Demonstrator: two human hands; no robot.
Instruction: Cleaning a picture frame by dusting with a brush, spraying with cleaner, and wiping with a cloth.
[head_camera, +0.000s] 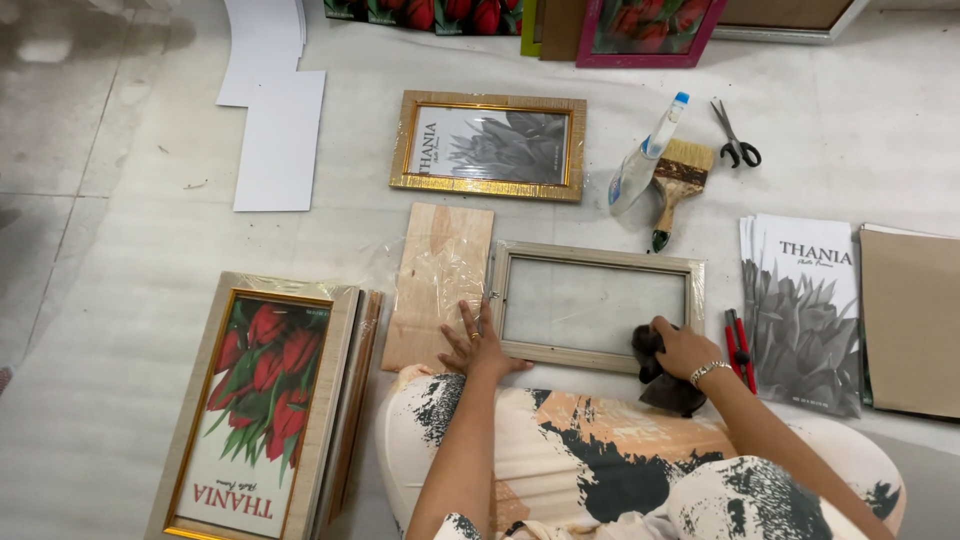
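Left hand (478, 345) spread flat, fingers wide, pressing near-left corner of empty pale wooden frame (597, 304) on floor. Right hand (685, 347) closed around dark cloth (662, 383), resting on frame's near-right corner. Wooden backing board (438, 285) touching left hand's outer side. Red pliers (740, 348) just right of right hand. Brush (677, 184) and spray bottle (640, 160) beyond frame.

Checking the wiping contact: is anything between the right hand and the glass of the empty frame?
Yes: a dark cloth lies under the right hand, on the lower right corner of the empty frame. The left hand presses its lower left corner directly.
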